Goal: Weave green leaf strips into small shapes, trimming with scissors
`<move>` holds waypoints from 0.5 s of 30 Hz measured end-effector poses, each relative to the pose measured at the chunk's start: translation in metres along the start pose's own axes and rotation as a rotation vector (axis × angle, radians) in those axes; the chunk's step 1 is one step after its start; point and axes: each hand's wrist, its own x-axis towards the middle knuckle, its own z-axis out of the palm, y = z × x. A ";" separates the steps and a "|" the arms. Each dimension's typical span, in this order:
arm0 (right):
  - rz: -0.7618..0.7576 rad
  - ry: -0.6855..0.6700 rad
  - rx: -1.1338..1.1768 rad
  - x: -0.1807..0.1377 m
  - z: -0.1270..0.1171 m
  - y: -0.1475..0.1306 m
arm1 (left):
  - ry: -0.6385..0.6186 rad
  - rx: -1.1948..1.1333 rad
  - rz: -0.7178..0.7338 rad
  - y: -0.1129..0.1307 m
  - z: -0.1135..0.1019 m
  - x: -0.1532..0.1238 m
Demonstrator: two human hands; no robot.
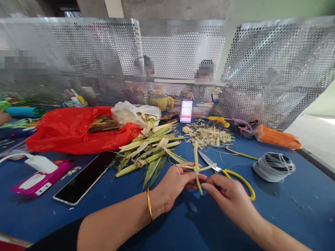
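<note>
A small cross of folded pale-green corn husk strips (196,168), knotted at its middle, is held up over the table. My left hand (180,179) pinches it near the knot between thumb and fingers. Closed beside the lower strip, my right hand (227,193) has its thumb and fingertips at that strip's edge; its inner fingers are partly hidden. Scissors with yellow handles (244,181) lie just behind my right hand, blades pointing away to the left. Loose corn husks (151,150) are heaped beyond my left hand.
Husk scraps (211,135) lie behind the scissors. A spool of grey thread (273,167) and an orange packet (278,136) are at right. A red plastic bag (65,129), dark phone (83,177) and magenta power bank (42,177) are at left. A perforated metal screen (180,48) borders the back.
</note>
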 end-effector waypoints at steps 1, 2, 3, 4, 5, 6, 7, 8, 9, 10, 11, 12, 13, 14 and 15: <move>0.024 -0.057 -0.001 -0.001 0.005 0.000 | 0.020 -0.009 0.007 -0.001 0.001 0.000; 0.054 -0.090 0.014 -0.001 0.010 0.000 | 0.032 -0.020 0.014 -0.003 0.002 0.000; 0.087 -0.106 0.044 0.000 0.014 0.000 | 0.038 -0.032 0.022 -0.004 0.002 0.001; 0.118 -0.118 0.089 0.000 0.017 0.001 | 0.038 -0.040 0.030 -0.005 0.003 0.001; 0.146 -0.128 0.140 0.001 0.019 0.001 | 0.035 -0.040 0.037 -0.007 0.003 0.001; 0.167 -0.137 0.186 0.001 0.020 0.002 | 0.034 -0.035 0.043 -0.008 0.003 0.001; 0.177 -0.151 0.223 0.001 0.021 0.003 | 0.037 -0.032 0.046 -0.009 0.003 0.001; 0.174 -0.166 0.243 0.000 0.021 0.003 | 0.045 -0.031 0.045 -0.009 0.004 0.001; 0.157 -0.179 0.244 0.000 0.021 0.004 | 0.057 -0.037 0.042 -0.010 0.004 0.001; 0.132 -0.186 0.225 -0.001 0.020 0.004 | 0.071 -0.049 0.038 -0.010 0.005 0.000; 0.103 -0.186 0.194 -0.002 0.020 0.004 | 0.090 -0.067 0.035 -0.010 0.006 0.000; 0.073 -0.181 0.156 -0.003 0.020 0.003 | 0.110 -0.086 0.033 -0.011 0.007 -0.001; 0.043 -0.170 0.115 -0.005 0.020 0.003 | 0.129 -0.104 0.032 -0.011 0.008 -0.001; 0.015 -0.159 0.074 -0.006 0.020 0.002 | 0.146 -0.117 0.032 -0.012 0.010 -0.001; -0.008 -0.147 0.039 -0.006 0.020 0.001 | 0.161 -0.125 0.034 -0.013 0.010 -0.001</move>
